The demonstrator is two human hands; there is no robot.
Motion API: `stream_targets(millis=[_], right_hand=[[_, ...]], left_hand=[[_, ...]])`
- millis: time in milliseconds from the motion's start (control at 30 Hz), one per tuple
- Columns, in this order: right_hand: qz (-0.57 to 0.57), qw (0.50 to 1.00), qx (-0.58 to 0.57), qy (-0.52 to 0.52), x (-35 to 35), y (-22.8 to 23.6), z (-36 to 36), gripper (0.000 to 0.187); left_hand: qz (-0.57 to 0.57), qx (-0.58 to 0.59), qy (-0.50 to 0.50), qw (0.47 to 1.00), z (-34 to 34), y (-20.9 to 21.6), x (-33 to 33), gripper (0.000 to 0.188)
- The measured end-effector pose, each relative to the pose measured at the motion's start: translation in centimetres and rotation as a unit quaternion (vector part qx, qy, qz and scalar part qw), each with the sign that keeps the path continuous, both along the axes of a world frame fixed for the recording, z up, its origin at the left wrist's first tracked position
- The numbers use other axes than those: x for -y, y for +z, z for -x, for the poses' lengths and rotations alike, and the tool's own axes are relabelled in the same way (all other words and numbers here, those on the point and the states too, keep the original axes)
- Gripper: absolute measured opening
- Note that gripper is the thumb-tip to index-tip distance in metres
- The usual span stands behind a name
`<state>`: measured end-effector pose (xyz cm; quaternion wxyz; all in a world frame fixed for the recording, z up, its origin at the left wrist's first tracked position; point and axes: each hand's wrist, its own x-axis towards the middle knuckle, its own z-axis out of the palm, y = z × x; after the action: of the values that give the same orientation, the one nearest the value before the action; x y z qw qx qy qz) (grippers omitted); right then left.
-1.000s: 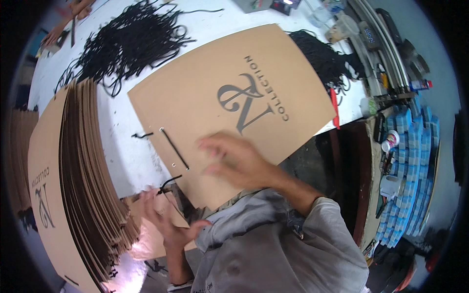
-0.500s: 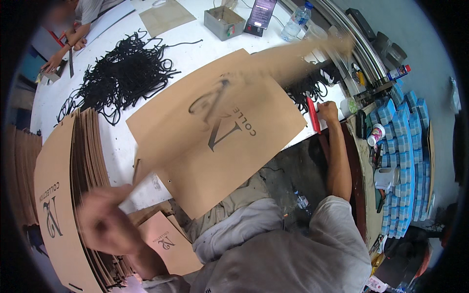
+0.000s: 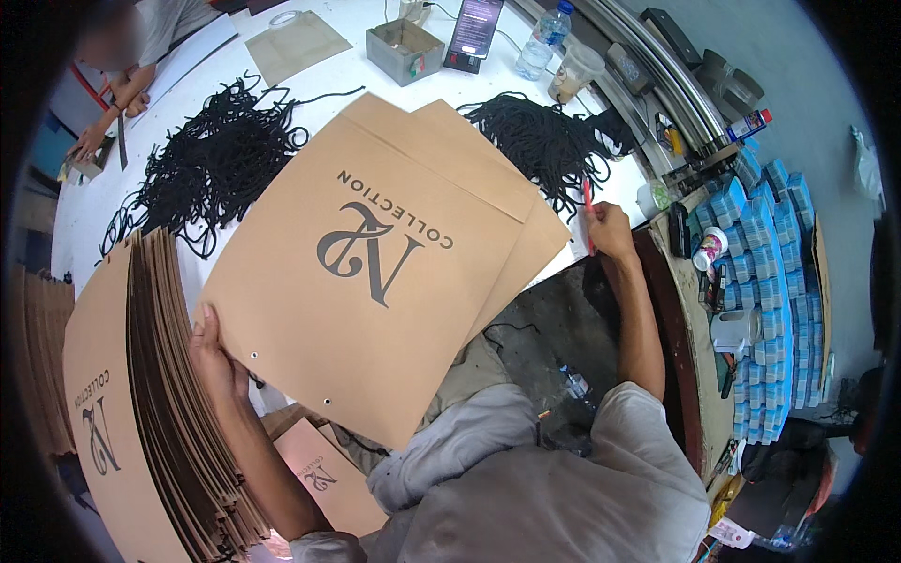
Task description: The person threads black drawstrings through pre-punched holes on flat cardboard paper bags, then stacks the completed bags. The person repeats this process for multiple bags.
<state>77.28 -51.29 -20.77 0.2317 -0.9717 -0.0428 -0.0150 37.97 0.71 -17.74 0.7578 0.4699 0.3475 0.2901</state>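
Left grip (image 3: 214,361) had kraft paper bag (image 3: 361,281) by edge, visible eyelets (image 3: 254,356) cordless; right grip (image 3: 610,230) clenched red tool (image 3: 587,194). Loads of black cords (image 3: 211,164) lay unused tbh.

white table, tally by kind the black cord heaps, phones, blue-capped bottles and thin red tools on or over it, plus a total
Black cord heaps: 2, one on the left, one on the right
Phone: 1
Blue-capped bottle: 1
Thin red tool: 1, at the right hand
Total: 5
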Motion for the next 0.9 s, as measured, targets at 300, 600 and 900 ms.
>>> stream_targets(millis=[300, 600, 900], right_hand=[[0.049, 0.972, 0.104, -0.204, 2.9, -1.2, -5.8, 0.034], [0.239, 0.952, 0.125, -0.146, 3.1, -5.9, -8.0, 0.042], [-0.469, 0.865, 0.126, 0.129, -11.2, 4.1, 2.3, 0.020]], left_hand=[[-0.018, -0.025, -0.040, 0.999, -2.1, -3.1, -0.3, 0.035], [-0.301, -0.190, 0.082, 0.931, 3.2, -4.6, 4.0, 0.030], [-0.135, -0.125, 0.049, 0.982, 3.5, -2.4, 10.3, 0.029]])
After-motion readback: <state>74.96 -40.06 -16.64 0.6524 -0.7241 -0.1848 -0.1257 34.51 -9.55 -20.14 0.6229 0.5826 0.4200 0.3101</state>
